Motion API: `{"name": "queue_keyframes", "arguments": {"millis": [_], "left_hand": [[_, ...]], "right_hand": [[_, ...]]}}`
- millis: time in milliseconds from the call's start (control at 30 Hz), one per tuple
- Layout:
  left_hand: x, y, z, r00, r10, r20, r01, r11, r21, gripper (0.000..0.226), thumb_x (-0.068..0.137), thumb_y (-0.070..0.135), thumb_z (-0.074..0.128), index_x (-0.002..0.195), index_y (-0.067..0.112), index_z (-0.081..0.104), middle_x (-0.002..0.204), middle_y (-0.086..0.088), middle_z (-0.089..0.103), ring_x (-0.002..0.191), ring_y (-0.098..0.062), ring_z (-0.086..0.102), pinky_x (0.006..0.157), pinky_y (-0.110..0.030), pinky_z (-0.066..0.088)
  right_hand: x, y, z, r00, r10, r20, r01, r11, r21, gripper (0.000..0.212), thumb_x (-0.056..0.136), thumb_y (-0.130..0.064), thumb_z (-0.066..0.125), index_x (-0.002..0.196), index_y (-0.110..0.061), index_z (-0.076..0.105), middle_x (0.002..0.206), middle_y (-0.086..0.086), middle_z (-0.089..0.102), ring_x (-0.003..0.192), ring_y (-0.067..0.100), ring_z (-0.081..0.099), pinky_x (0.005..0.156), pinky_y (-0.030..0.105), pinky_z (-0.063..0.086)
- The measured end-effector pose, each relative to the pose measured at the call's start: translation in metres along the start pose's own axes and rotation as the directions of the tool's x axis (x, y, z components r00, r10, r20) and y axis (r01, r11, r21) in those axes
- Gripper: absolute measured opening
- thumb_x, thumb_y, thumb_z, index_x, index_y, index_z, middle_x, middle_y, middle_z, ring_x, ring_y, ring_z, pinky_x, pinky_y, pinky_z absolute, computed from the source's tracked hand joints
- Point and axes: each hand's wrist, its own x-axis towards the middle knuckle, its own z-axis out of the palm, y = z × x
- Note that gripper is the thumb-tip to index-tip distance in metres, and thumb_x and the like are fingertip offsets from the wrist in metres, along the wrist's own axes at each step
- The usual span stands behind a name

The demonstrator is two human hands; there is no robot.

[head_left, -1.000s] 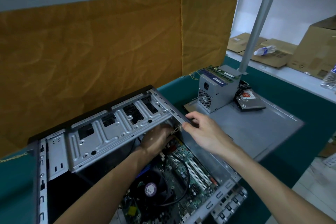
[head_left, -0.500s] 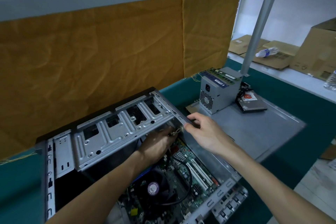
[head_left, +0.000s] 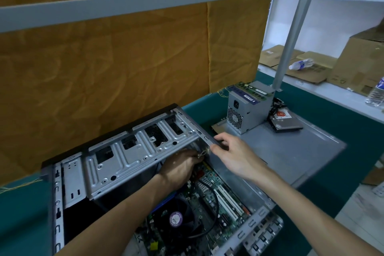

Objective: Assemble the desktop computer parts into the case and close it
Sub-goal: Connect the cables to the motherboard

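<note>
The open computer case (head_left: 62, 189) lies on the green table, its motherboard (head_left: 209, 199) and black CPU fan (head_left: 176, 218) showing. A silver drive cage (head_left: 133, 156) is swung up over the board. My left hand (head_left: 178, 167) reaches under the cage's right end; its fingers are hidden in shadow by a small pale cable. My right hand (head_left: 232, 154) pinches the case's upper right rail beside the cage. The grey power supply (head_left: 247, 110) with memory sticks (head_left: 249, 89) on top, and a hard drive (head_left: 286, 123), stand on the grey side panel (head_left: 295, 151) at the right.
An orange cloth wall rises behind the case. A grey frame bar (head_left: 145, 4) crosses overhead and a slanted post (head_left: 291, 33) lands behind the power supply. The white shelf at right holds cardboard boxes (head_left: 357, 62) and plastic bottles (head_left: 299, 64).
Both hands stay at the cage's right end; the view has shifted slightly, and my right hand's fingers have closed a little more on the rail.
</note>
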Motion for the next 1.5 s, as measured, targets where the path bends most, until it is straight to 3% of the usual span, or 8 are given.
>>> {"name": "queue_keyframes", "arguments": {"millis": [167,367,533,800,1033,1267,1367,1500], "left_hand": [[-0.007,0.004,-0.001,0.994,0.063,0.091,-0.066,0.998,0.024,0.047,0.102,0.014,0.046,0.148,0.021,0.046,0.152,-0.004,0.047,0.127,-0.019,0.050,0.104,-0.027,0.040],[-0.014,-0.007,-0.006,0.987,0.095,0.129,-0.099,0.995,0.027,0.078,0.091,0.001,0.045,0.161,0.030,0.024,0.162,0.004,0.033,0.137,-0.024,0.045,0.111,-0.037,0.037],[-0.019,-0.009,-0.009,0.985,0.101,0.141,-0.100,0.995,-0.013,0.079,0.089,-0.007,0.041,0.161,0.024,0.028,0.165,0.001,0.030,0.144,-0.026,0.039,0.116,-0.036,0.032],[-0.019,-0.007,-0.011,0.980,0.093,0.174,-0.095,0.995,0.004,0.081,0.090,-0.008,0.042,0.161,0.026,0.026,0.165,0.003,0.028,0.143,-0.025,0.038,0.116,-0.039,0.034],[-0.014,-0.006,-0.013,0.977,0.108,0.185,-0.133,0.983,0.128,0.073,0.098,0.005,0.041,0.163,0.027,0.016,0.166,0.006,0.022,0.135,-0.020,0.046,0.103,-0.032,0.038],[-0.015,-0.009,-0.011,0.978,0.113,0.173,-0.129,0.988,0.084,0.069,0.100,0.005,0.040,0.162,0.026,0.020,0.167,0.007,0.021,0.150,-0.016,0.028,0.116,-0.027,0.025],[-0.013,-0.003,-0.005,0.988,0.093,0.122,-0.099,0.994,0.047,0.053,0.106,0.019,0.045,0.158,0.020,0.033,0.162,-0.003,0.035,0.148,-0.022,0.031,0.121,-0.035,0.017],[-0.015,-0.012,-0.003,0.978,0.113,0.175,-0.127,0.989,0.073,0.068,0.098,0.006,0.045,0.161,0.019,0.024,0.166,-0.003,0.026,0.151,-0.023,0.024,0.123,-0.033,0.014]], "right_hand": [[-0.006,-0.006,0.005,0.994,-0.110,0.016,0.111,0.960,-0.257,0.036,0.099,-0.051,0.052,0.124,-0.025,0.047,0.078,-0.003,0.068,0.059,0.015,0.065,0.058,0.043,0.057],[-0.007,-0.010,0.006,0.990,-0.138,0.007,0.128,0.893,-0.431,0.027,0.102,-0.037,0.053,0.122,-0.022,0.043,0.069,-0.004,0.060,0.050,0.014,0.058,0.045,0.035,0.046],[-0.008,-0.013,0.005,0.995,-0.092,0.027,0.096,0.913,-0.396,0.030,0.104,-0.033,0.051,0.131,-0.021,0.045,0.078,-0.002,0.067,0.052,0.018,0.061,0.051,0.041,0.052],[-0.009,-0.012,0.007,0.994,-0.103,0.025,0.104,0.913,-0.394,0.033,0.103,-0.033,0.055,0.132,-0.020,0.047,0.072,-0.006,0.064,0.042,0.003,0.053,0.043,0.022,0.038],[-0.013,-0.014,0.013,0.992,-0.124,-0.020,0.090,0.811,-0.578,0.043,0.101,-0.038,0.054,0.134,-0.014,0.042,0.064,-0.005,0.055,0.050,0.016,0.058,0.044,0.037,0.048],[-0.015,-0.016,0.011,0.996,-0.092,-0.013,0.072,0.849,-0.523,0.055,0.099,-0.038,0.057,0.145,-0.016,0.036,0.062,-0.003,0.059,0.048,0.015,0.059,0.051,0.046,0.056],[-0.016,-0.018,0.013,0.995,-0.098,-0.028,0.066,0.829,-0.556,0.053,0.099,-0.038,0.057,0.143,-0.015,0.037,0.061,-0.003,0.058,0.046,0.015,0.058,0.047,0.043,0.055],[-0.016,-0.017,0.015,0.992,-0.116,-0.050,0.065,0.807,-0.587,0.045,0.100,-0.037,0.057,0.136,-0.013,0.042,0.061,-0.005,0.054,0.047,0.014,0.055,0.041,0.033,0.043]]}}
